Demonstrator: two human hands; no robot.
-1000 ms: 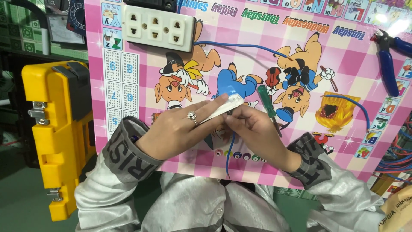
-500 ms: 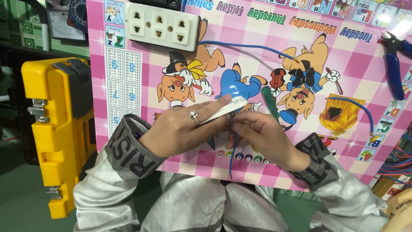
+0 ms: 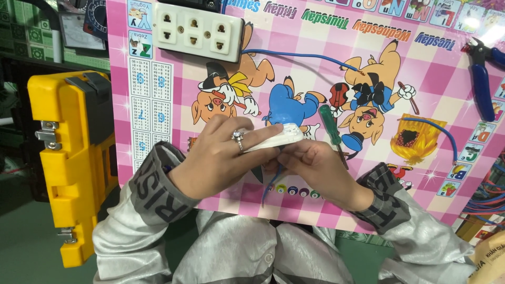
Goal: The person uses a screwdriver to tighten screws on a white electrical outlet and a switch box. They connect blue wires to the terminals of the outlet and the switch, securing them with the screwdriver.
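My left hand (image 3: pixel 218 158), with a ring on one finger, grips a small white plastic electrical part (image 3: pixel 278 139) above a pink checked board (image 3: pixel 442 84) with cartoon animals. My right hand (image 3: pixel 315 165) meets it from the right and pinches a thin blue wire (image 3: pixel 269 185) that hangs down beneath the white part. A green-handled screwdriver (image 3: pixel 332 129) lies on the board just right of my fingers. Whether the wire's end is inside the part is hidden by my fingers.
A white three-socket power strip (image 3: pixel 197 30) sits at the board's top left, with a blue wire (image 3: pixel 300 55) running right from it. Blue-handled pliers (image 3: pixel 481 84) lie at the far right. Another blue wire (image 3: pixel 439 134) curves by them. A yellow tool case (image 3: pixel 68 158) stands left.
My hands stay together on the white part with only slight finger shifts. The view has drifted a little, so the board sits slightly differently in the picture.
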